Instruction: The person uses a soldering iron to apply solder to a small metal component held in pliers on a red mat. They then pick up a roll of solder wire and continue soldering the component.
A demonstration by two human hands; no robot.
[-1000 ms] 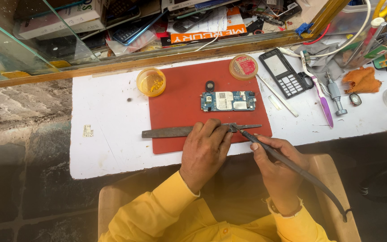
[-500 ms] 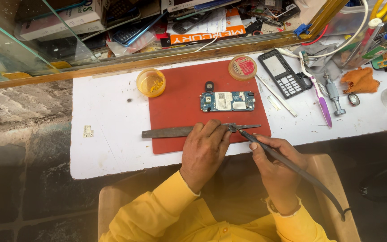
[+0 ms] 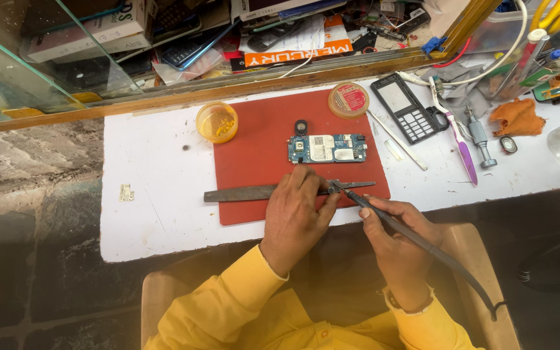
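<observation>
- Right hand [image 3: 393, 236] has its fingers clamped pen-style around a soldering iron [image 3: 384, 217], tip at the flat metal file [image 3: 260, 192].
- Left hand [image 3: 296, 210] presses fingers together on the file, which lies near the red mat's [image 3: 254, 149] front edge; stiff and thin, it looks best pinned flat.
- Circuit board [image 3: 326, 148], probably fragile, sits mid-mat; bare white surface lies at the left edge.

A long, flat grey metal file [image 3: 254, 192] lies lengthwise across the red mat [image 3: 260, 155], soldering iron [image 3: 409, 234] tip touching it.
</observation>
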